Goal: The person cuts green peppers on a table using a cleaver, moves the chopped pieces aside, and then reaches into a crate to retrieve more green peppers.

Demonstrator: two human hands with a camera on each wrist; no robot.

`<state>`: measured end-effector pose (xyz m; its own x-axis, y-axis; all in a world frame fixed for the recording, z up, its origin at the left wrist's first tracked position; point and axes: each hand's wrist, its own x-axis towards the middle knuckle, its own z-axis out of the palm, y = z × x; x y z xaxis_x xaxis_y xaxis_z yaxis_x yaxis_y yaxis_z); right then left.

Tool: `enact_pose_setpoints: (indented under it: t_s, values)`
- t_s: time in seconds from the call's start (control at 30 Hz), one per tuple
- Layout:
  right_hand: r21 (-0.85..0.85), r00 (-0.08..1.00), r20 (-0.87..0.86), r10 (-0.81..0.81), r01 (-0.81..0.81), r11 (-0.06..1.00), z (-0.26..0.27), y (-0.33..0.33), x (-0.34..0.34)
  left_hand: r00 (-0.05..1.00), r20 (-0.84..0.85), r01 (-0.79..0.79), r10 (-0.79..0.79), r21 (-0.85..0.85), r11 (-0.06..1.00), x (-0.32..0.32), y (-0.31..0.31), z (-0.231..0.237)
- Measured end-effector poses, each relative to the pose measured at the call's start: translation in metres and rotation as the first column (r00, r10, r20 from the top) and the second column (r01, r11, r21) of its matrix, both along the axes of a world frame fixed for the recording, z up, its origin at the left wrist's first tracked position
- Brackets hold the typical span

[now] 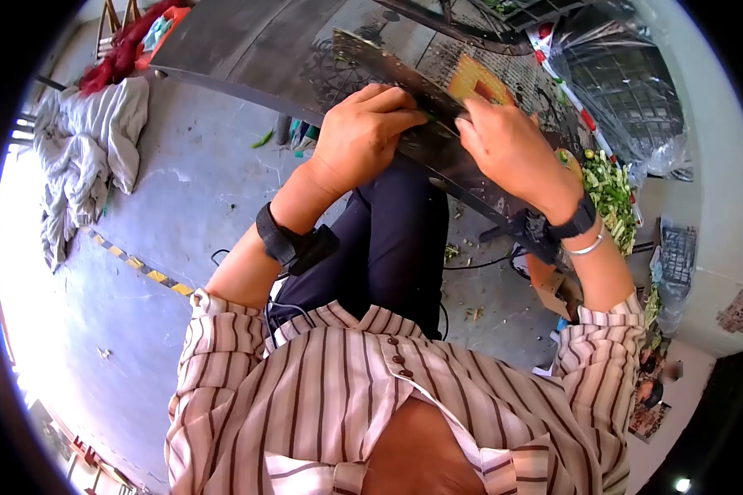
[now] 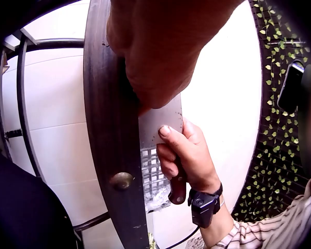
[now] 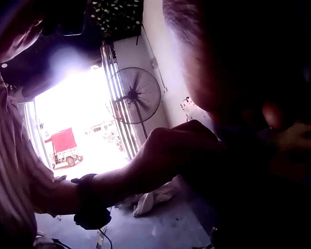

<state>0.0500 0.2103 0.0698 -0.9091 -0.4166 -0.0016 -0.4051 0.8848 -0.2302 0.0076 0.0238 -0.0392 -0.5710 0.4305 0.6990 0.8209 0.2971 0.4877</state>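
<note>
Dark metal forms the blade of a knife (image 1: 404,78), which is at 12 o'clock in the head view, above the counter (image 1: 223,45). At 2 o'clock the right hand (image 1: 508,153) grips it, with the thumb on the blade. At 12 o'clock the left hand (image 1: 363,132) is bent near this blade; I cannot tell whether it holds something. Chopped greens (image 1: 611,194) lie towards 3 o'clock.

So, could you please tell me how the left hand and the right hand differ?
The right hand grips the knife by its handle; the left hand is close to the blade, its hold unclear. A pale bracelet shows on the right hand's side, none on the left hand's. Both sides have a black wrist strap.
</note>
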Motion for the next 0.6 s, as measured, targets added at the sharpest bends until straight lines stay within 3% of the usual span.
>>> enact_pose_setpoints:
  t_s: [0.23,0.4,0.6]
  values:
    - [-0.039,0.995,-0.091,-0.033,0.030,0.999,0.000,0.007,-0.008,1.000,-0.009,-0.022,0.022,-0.020,1.000,0.000,-0.001,0.003]
    - [-0.100,0.994,0.042,-0.099,0.103,0.990,0.014,-0.001,0.009,1.000,-0.003,-0.020,0.020,-0.022,1.000,0.001,0.000,0.002]
    - [-0.078,0.999,0.003,-0.053,0.053,0.996,0.003,0.003,0.008,1.000,0.013,-0.014,0.014,-0.019,1.000,0.002,-0.002,0.002]
